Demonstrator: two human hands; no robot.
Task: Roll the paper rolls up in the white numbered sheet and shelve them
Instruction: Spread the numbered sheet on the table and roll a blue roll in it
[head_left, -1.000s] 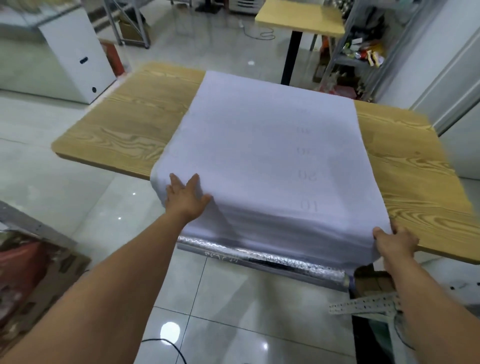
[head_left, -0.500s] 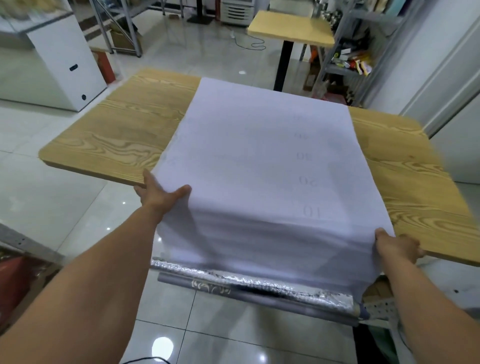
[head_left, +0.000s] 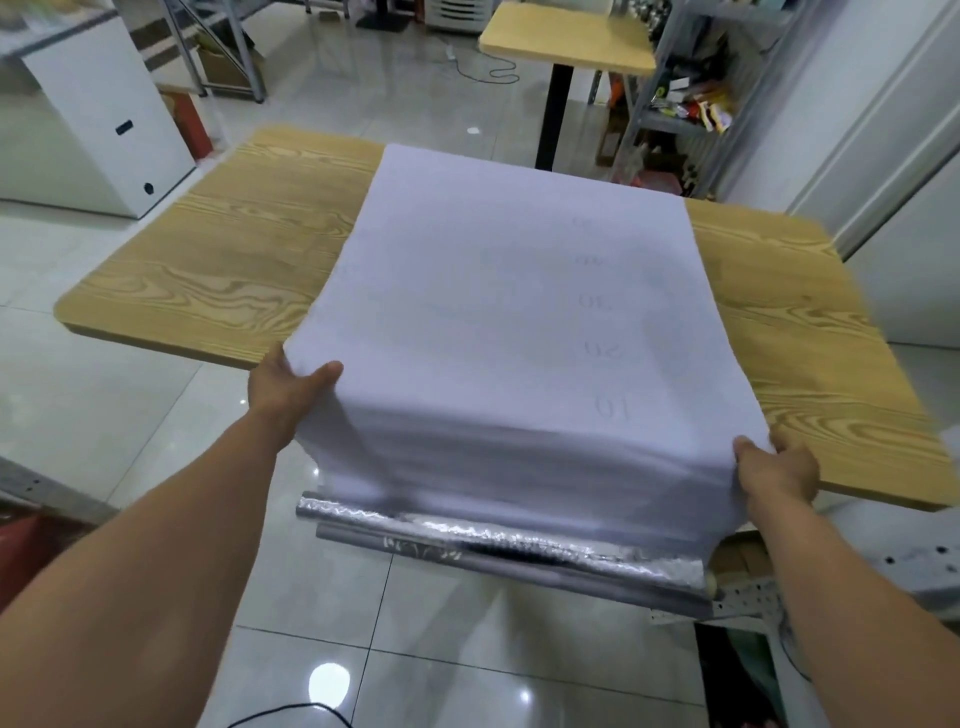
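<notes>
White sheet lies flat down the middle of the wooden table, faint numbers showing through, near end drooping over the table's front edge. Left hand pinches the sheet's left edge, thumb on top, fingers hidden under it. Right hand grips the right corner the same way. Paper rolls — one shiny silver, one grey — lie side by side at the bottom of the drooping end, off the table — what supports them is hidden

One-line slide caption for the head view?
Left hand and right hand grip the near corners of the white numbered sheet draped over the wooden table, paper rolls showing under its hanging end.
</notes>
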